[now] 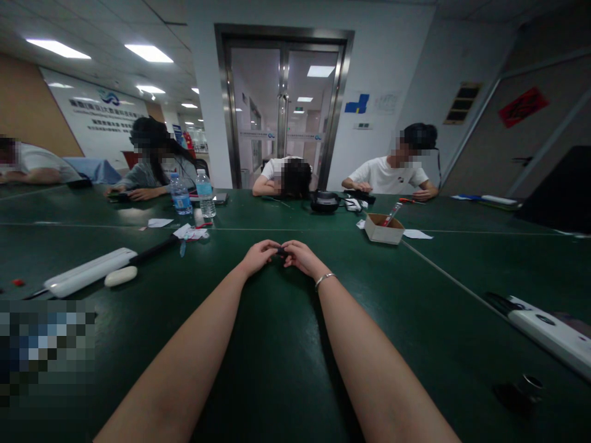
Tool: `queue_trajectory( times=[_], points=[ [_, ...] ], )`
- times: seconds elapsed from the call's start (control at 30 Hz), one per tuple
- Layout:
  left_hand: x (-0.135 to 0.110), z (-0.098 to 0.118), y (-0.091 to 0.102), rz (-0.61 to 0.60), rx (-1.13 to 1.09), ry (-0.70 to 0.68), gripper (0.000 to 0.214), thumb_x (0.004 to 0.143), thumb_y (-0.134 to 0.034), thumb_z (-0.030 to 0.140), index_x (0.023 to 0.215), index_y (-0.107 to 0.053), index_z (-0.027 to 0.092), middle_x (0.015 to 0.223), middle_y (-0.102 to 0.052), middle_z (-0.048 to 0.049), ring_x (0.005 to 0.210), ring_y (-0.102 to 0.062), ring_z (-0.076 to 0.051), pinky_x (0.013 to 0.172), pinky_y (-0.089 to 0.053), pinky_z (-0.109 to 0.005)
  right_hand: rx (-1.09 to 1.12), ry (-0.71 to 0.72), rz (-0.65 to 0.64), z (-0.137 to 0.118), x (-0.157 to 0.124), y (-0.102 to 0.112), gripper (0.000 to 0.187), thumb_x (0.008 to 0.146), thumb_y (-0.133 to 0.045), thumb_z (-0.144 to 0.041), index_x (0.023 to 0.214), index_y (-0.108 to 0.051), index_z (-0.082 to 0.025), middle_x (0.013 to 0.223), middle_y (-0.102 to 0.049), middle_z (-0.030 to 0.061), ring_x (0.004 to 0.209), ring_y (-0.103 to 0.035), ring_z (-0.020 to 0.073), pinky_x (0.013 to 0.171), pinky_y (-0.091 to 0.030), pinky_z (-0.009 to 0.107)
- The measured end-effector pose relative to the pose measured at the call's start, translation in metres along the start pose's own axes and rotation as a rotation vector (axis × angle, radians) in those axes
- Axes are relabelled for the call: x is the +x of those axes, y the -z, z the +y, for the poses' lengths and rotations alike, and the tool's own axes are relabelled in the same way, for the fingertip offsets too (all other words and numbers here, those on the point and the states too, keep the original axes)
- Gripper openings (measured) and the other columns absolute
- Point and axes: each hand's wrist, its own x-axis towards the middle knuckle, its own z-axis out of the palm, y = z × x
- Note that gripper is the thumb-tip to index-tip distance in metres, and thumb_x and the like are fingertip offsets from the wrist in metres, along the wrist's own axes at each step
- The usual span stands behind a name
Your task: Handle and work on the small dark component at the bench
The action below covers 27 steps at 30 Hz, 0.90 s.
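Note:
Both my arms stretch forward over a dark green table (286, 344). My left hand (259, 255) and my right hand (300, 255) meet at the middle of the table, fingers curled and pinched together around a small dark object (281, 251) that I cannot identify. A thin bracelet (324, 279) circles my right wrist.
A small cardboard box (384, 229) with a red-handled tool stands ahead to the right. Two water bottles (192, 194) stand ahead left. White power strips lie at the left (90, 271) and right (549, 332). Several people sit at the table's far side.

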Motion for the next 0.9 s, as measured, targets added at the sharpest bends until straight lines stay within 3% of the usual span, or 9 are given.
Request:
queue_trajectory(
  times=[0.1,0.27,0.43,0.67,0.9],
  points=[
    [-0.0002,0.0003,-0.0002,-0.001,0.008,-0.001,0.031,0.076,-0.050,0.037,0.096,-0.062,0.015,0.073,-0.059,-0.0025,0.055,-0.048,-0.009,0.051,-0.038,-0.021,-0.005,0.000,0.000,0.0003,0.0005,0.0007,0.008,0.081,-0.049,-0.008,0.083,-0.053,-0.014,0.057,-0.056,-0.0007,0.039,-0.049,0.0065,0.043,-0.052,0.021],
    [-0.0013,0.0012,0.0000,0.003,-0.002,-0.006,0.031,0.073,-0.056,0.031,0.099,-0.060,0.016,0.087,-0.062,-0.0045,0.057,-0.049,-0.009,0.053,-0.039,-0.022,-0.008,0.000,0.001,0.0012,0.0011,0.0018,0.009,0.083,-0.046,-0.008,0.085,-0.054,-0.014,0.059,-0.057,0.0006,0.040,-0.050,0.0065,0.045,-0.053,0.021],
    [-0.0026,0.0029,-0.0003,-0.005,0.032,-0.014,0.033,0.078,-0.051,0.040,0.097,-0.062,0.015,0.075,-0.060,-0.0029,0.056,-0.049,-0.010,0.053,-0.039,-0.022,0.001,0.000,-0.002,0.0006,0.0010,0.0009,0.008,0.082,-0.048,-0.008,0.083,-0.053,-0.014,0.058,-0.056,-0.0001,0.039,-0.049,0.0067,0.043,-0.052,0.021],
    [-0.0049,0.0080,-0.0013,0.018,-0.008,0.001,0.028,0.073,-0.056,0.029,0.097,-0.061,0.014,0.082,-0.062,-0.0046,0.056,-0.051,-0.009,0.053,-0.041,-0.022,0.000,-0.006,0.006,-0.0008,0.0005,-0.0002,0.011,0.082,-0.044,-0.006,0.084,-0.053,-0.013,0.057,-0.056,0.0001,0.039,-0.049,0.0066,0.043,-0.052,0.021],
    [-0.0037,0.0053,-0.0009,0.012,0.036,-0.001,0.032,0.077,-0.050,0.038,0.097,-0.061,0.016,0.080,-0.061,-0.0034,0.055,-0.051,-0.009,0.049,-0.038,-0.021,0.013,0.001,0.006,-0.0003,0.0006,0.0001,0.011,0.081,-0.045,-0.006,0.082,-0.053,-0.013,0.057,-0.056,-0.0003,0.038,-0.048,0.0066,0.043,-0.052,0.022]
  ],
)
